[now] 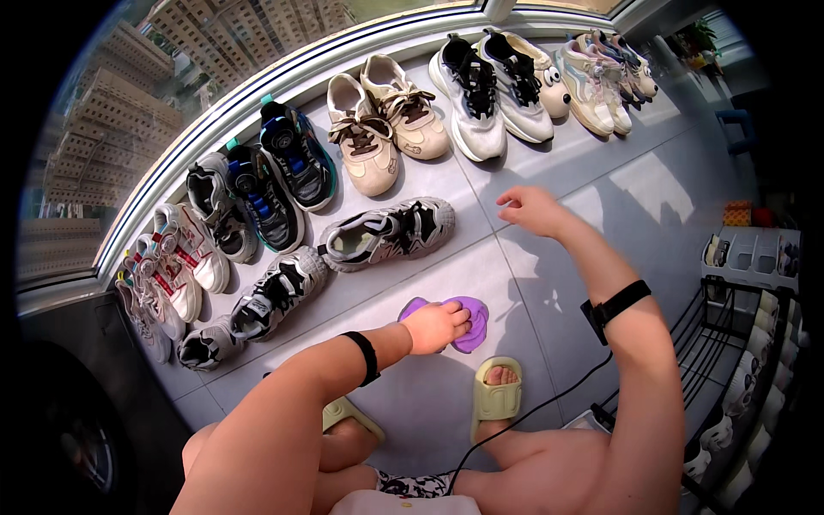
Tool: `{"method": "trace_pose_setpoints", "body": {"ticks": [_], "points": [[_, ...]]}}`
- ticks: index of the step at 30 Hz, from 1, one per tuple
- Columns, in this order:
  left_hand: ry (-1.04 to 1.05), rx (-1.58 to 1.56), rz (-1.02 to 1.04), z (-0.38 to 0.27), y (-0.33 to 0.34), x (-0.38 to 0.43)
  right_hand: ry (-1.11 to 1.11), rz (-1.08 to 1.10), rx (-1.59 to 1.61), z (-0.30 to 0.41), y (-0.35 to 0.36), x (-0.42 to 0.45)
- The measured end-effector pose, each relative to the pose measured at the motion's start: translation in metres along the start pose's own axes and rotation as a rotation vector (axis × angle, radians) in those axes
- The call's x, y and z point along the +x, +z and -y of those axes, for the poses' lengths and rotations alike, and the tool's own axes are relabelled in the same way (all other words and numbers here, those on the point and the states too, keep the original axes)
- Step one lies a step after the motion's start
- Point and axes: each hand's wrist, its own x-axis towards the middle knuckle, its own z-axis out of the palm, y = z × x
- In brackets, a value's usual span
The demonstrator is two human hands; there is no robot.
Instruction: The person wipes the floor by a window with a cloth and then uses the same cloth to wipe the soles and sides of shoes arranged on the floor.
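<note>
My left hand (438, 328) rests on a crumpled purple cloth (475, 322) on the grey tiled floor, its fingers curled over the fabric. My right hand (531, 209) is raised above the tiles with bent fingers and holds nothing. Between the hands and the window lies a grey and black sneaker (393, 233) on the floor, its toe to the right. A second grey and black sneaker (280, 293) lies at its left end. Beige shoes with brown laces (412, 119) and white running shoes with black laces (479, 129) stand beyond, toes towards me.
More shoes, among them black and blue sneakers (299, 158), line the window frame. A black wire rack (698, 341) with shoes stands at the right, below a grey plastic holder (759, 273). My feet wear green slides (499, 399). A black cable runs to my right arm strap.
</note>
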Motion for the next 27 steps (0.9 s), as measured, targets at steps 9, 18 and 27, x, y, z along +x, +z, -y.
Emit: {"method": "trace_pose_setpoints", "body": {"ticks": [9,18,27], "points": [[0.172,-0.038,0.091,0.034,-0.032,0.050,-0.017,0.026,-0.275,0.117,-0.032,-0.041],[-0.198,-0.158,0.068,0.033,-0.036,0.073,-0.088,-0.113,-0.490,0.225,-0.070,-0.027],[-0.229,-0.718,-0.184,0.067,-0.016,0.060,-0.245,-0.136,-0.425,0.160,-0.100,0.037]]}}
